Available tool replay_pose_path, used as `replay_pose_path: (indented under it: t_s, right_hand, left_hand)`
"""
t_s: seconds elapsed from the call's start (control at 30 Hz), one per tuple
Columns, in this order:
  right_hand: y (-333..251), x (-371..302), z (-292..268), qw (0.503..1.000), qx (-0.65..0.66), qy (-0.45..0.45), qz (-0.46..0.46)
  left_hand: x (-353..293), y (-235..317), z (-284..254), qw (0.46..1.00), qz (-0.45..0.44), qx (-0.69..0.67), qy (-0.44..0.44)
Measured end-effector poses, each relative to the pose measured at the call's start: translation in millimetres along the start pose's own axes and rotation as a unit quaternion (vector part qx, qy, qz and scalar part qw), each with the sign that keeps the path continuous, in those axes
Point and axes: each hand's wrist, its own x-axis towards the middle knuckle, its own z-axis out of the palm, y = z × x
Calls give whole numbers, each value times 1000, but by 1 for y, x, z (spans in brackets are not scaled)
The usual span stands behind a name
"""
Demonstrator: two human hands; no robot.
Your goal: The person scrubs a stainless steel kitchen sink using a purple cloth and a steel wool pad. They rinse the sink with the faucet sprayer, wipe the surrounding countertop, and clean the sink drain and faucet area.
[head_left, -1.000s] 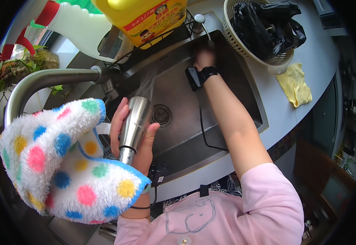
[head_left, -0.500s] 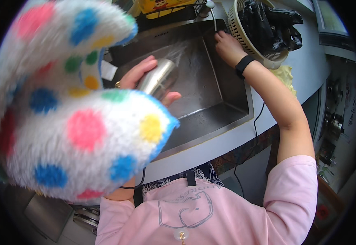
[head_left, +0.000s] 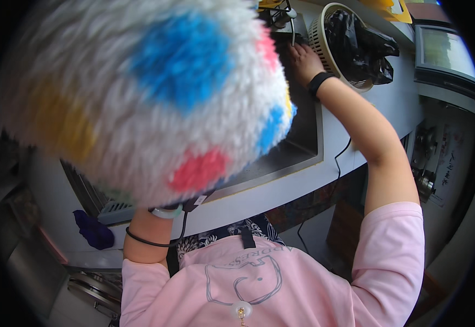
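A fluffy white cloth (head_left: 112,125) with blue, pink and yellow dots fills the left and middle of the head view, close up and blurred. It hides my left hand and anything in it; only the left forearm (head_left: 149,231) shows below, with a bangle and a dark cord round it. At the back right of the steel sink (head_left: 305,128) is my right hand (head_left: 306,64), wearing a black band at the wrist. Its fingers appear bent at the lower end of a thin pale pipe (head_left: 292,34); what they hold is hidden.
A cream slotted basket (head_left: 320,41) with black plastic bags (head_left: 357,46) stands right of the sink on the white counter (head_left: 406,95). A purple cloth (head_left: 93,230) lies at the counter's left. A black cable (head_left: 340,163) hangs over the front edge.
The dotted cloth has moved right and looms larger, covering most of the sink. My left hand, which held a shiny metal cup, is now hidden. My right hand stays near the pipe.
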Motion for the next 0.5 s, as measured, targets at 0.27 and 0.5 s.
replay_pose_path:
  t_s: [0.27, 0.5]
  right_hand:
    - [-34, 31, 65, 991, -73, -88, -63]
    - [-98, 42, 142, 965, 35, -240, -104]
  left_hand:
    - [-38, -43, -12, 980, 109, 165, 25]
    - [-42, -38, -14, 991, 56, 117, 21]
